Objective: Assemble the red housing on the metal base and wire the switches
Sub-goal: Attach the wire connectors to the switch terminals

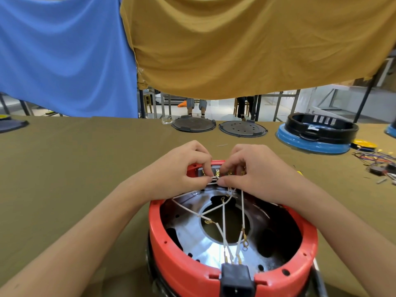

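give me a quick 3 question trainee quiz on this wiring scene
1. True or false: both hands pinch white wires at the far rim of the red housing.
2. Which part sits in the housing's near rim? A) black plug socket B) yellow dish C) blue ring
3. Fill in: the loose white wires end in gold ____ terminals.

Key
1. True: the left hand and right hand meet at the switch terminals.
2. A, the black plug socket.
3. ring
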Action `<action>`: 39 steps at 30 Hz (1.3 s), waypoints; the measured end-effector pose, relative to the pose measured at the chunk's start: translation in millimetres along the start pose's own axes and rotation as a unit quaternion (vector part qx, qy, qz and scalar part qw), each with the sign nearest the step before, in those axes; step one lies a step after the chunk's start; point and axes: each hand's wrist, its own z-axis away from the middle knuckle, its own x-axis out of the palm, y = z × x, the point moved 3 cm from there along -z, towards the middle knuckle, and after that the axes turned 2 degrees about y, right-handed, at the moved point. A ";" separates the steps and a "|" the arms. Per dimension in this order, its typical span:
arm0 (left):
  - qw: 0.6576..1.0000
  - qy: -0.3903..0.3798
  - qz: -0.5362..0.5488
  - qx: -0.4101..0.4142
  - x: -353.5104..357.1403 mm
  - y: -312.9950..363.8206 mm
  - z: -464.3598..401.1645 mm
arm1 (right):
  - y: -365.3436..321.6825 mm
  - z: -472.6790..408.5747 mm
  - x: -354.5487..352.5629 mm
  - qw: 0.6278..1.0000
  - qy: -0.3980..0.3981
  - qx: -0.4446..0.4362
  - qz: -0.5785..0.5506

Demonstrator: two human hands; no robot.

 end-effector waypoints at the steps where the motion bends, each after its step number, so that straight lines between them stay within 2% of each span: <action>1: 1.000 -0.001 0.000 -0.001 -0.1 -0.1 -0.3 | -0.4 0.1 -0.1 1.000 -0.001 0.002 0.000; 23: 1.000 -0.003 0.006 -0.011 0.2 -1.5 -0.4 | -2.7 -1.4 1.1 1.000 -0.014 -0.004 0.025; 31: 1.000 0.009 0.003 -0.007 1.0 -1.8 -0.1 | -0.2 -1.0 1.7 1.000 0.028 0.002 0.011; 39: 1.000 -0.006 -0.029 -0.010 -2.3 1.7 -5.0 | -3.2 0.2 2.2 1.000 0.013 0.005 0.002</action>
